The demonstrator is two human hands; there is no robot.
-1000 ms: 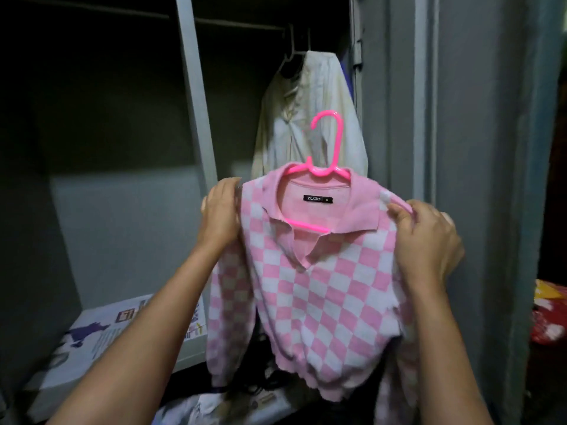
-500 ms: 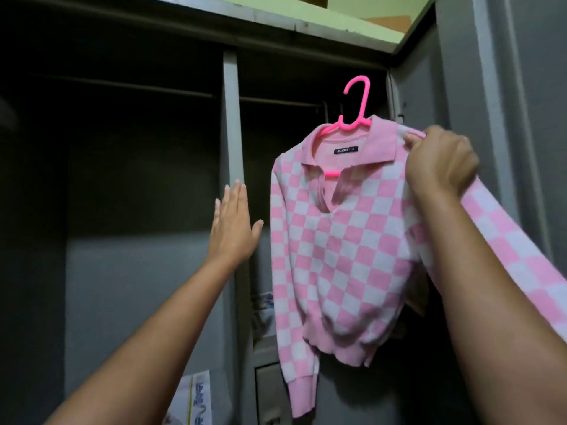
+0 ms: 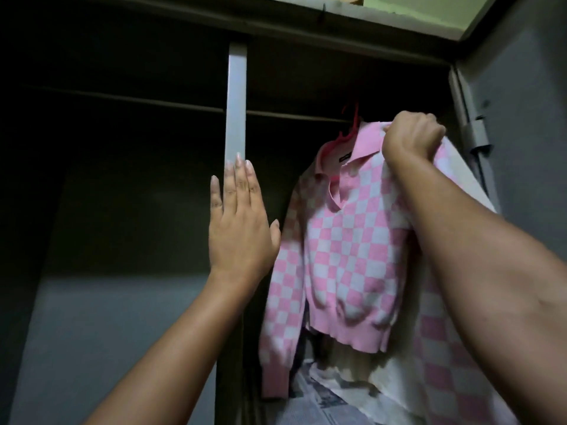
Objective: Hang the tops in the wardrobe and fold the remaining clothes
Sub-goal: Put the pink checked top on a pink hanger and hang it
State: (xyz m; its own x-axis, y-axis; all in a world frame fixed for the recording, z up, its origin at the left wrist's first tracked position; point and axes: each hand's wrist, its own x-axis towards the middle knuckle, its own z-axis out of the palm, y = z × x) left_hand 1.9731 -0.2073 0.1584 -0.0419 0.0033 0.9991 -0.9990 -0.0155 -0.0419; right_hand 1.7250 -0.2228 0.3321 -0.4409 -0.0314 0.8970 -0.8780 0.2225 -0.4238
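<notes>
Pink checked top (image 3: 352,240) on its hanger (image 3: 349,124) has risen to the rail (image 3: 291,116), upper right; hook seating unclear. Right hand (image 3: 411,139) clenches its shoulder; left hand (image 3: 239,228) flat on the divider (image 3: 236,102).

**Pink checks in a grey wardrobe**

We see a top (image 3: 346,256) checked in pink and white squares, with a plain pink collar, a plain pink hem band and cuff, and a small black label inside the neck. Its hanger (image 3: 348,130) is bright pink. The wardrobe (image 3: 236,99) is grey metal, dark inside, with a lighter grey upright divider. Above it we make out a pale green wall (image 3: 414,10).
</notes>
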